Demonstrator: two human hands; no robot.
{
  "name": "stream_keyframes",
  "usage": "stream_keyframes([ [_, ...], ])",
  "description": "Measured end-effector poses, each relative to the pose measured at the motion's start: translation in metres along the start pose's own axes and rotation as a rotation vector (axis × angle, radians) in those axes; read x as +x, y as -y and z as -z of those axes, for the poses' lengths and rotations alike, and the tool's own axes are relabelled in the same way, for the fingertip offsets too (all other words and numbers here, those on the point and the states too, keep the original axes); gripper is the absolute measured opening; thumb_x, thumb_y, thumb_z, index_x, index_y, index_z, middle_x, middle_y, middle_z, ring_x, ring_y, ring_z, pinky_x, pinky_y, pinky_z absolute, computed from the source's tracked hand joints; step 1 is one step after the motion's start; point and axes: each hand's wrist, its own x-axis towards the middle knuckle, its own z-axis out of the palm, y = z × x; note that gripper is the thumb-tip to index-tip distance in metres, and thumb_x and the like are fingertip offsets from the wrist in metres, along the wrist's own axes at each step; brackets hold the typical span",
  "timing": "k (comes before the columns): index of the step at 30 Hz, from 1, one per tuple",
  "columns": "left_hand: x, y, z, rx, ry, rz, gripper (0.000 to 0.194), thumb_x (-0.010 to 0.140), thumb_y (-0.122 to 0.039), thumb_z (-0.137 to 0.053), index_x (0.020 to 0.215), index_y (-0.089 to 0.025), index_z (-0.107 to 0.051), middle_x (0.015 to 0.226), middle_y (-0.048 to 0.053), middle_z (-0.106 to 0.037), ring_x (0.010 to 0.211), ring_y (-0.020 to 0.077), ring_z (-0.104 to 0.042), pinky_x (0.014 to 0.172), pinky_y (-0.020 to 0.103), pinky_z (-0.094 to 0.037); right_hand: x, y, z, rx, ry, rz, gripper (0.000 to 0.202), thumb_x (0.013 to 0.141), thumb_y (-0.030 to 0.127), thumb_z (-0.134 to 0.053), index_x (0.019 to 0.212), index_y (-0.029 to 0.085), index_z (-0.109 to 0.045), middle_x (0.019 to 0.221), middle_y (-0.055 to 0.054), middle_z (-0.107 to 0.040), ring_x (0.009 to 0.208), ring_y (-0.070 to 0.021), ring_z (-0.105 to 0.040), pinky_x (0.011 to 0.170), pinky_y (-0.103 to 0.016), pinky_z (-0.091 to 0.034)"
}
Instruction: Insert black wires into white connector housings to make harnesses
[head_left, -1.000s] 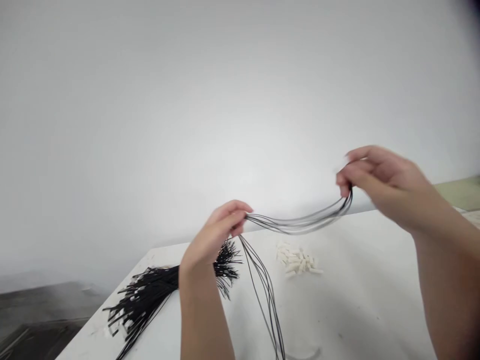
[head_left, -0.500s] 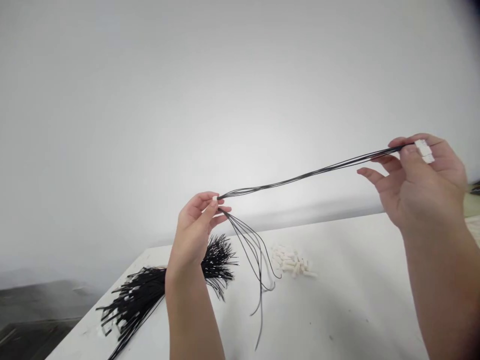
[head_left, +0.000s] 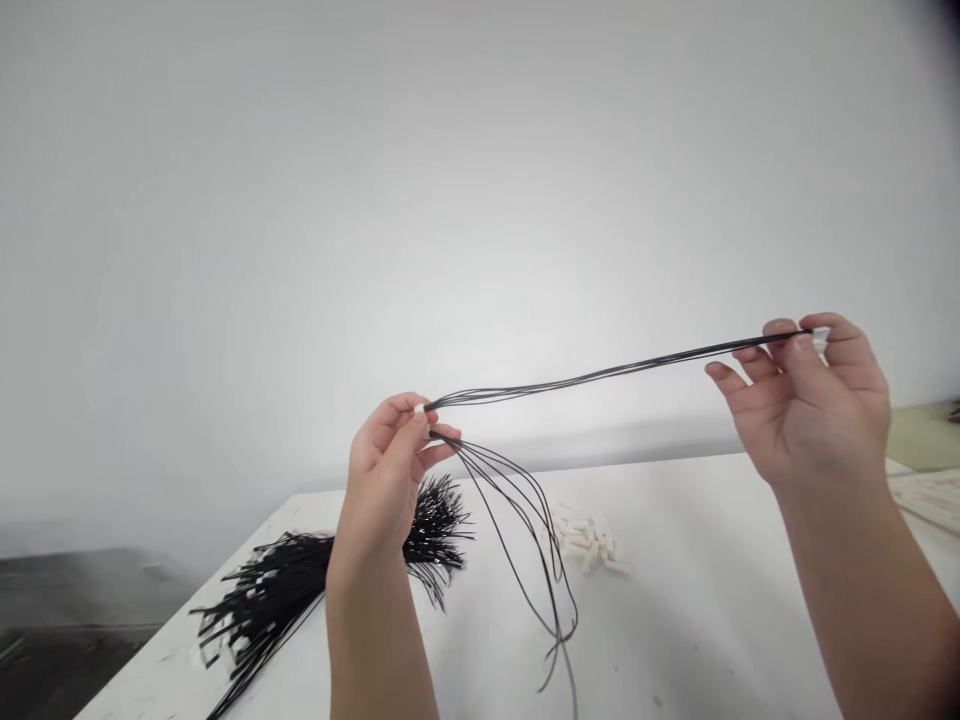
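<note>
My left hand pinches a small white connector between thumb and fingers. Thin black wires run from there, nearly taut and rising slightly, to my right hand. That hand is closed on the wires just below a second white connector, its lower fingers loosely spread. From under my left thumb, a further group of loose black wires droops in a curve over the table, ends hanging free. Part of what the left fingers hold is covered by the thumb.
A thick bundle of black wires with frayed-looking ends lies on the white table behind my left forearm. Small white connector pieces form a pile near the middle. At the right edge are a yellowish-green surface and pale strips.
My right hand has come down and slightly left with its connector, bringing the wires closer to level. The loose wires below my left hand have swung and now hang in a rounder loop.
</note>
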Motion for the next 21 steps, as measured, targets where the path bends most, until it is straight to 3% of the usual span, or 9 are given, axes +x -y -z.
stream_keyframes([
  [6, -0.009, -0.006, 0.005, 0.104, 0.134, 0.047, 0.020, 0.082, -0.027, -0.066, 0.101, -0.022, -0.065, 0.083, 0.001, -0.061, 0.078, 0.0122, -0.065, 0.069, 0.021, -0.056, 0.005, 0.001, 0.009, -0.036, -0.077, -0.049, 0.028, 0.065, 0.017, -0.076, 0.089, 0.027, -0.064, 0.092, 0.002, -0.056, 0.073, -0.0117, -0.061, 0.068, -0.034, -0.057],
  [11, -0.009, -0.003, 0.003, 0.184, 0.045, 0.041, 0.023, 0.082, -0.033, -0.068, 0.103, -0.024, -0.066, 0.082, 0.001, -0.064, 0.084, 0.0121, -0.065, 0.072, 0.018, -0.056, 0.003, 0.001, 0.006, -0.090, -0.126, -0.115, 0.030, 0.062, 0.016, -0.078, 0.089, 0.024, -0.068, 0.088, -0.001, -0.059, 0.069, -0.0115, -0.061, 0.068, -0.032, -0.058],
  [16, 0.005, 0.003, 0.005, 0.122, 0.008, 0.058, 0.033, 0.070, -0.026, -0.079, 0.100, -0.023, -0.064, 0.086, -0.001, -0.059, 0.082, 0.0120, -0.067, 0.072, 0.019, -0.057, -0.001, -0.003, -0.001, -0.098, -0.073, -0.172, 0.030, 0.067, 0.023, -0.080, 0.093, 0.025, -0.066, 0.090, 0.001, -0.059, 0.070, -0.0093, -0.061, 0.072, -0.029, -0.058],
  [21, 0.014, 0.003, 0.015, 0.084, 0.006, 0.152, 0.027, 0.076, -0.035, -0.073, 0.098, -0.020, -0.066, 0.079, 0.002, -0.066, 0.082, 0.0138, -0.067, 0.072, 0.022, -0.058, -0.004, -0.007, 0.001, -0.166, -0.032, -0.214, 0.026, 0.073, 0.030, -0.077, 0.096, 0.026, -0.065, 0.093, 0.002, -0.058, 0.072, -0.0085, -0.061, 0.077, -0.030, -0.058],
])
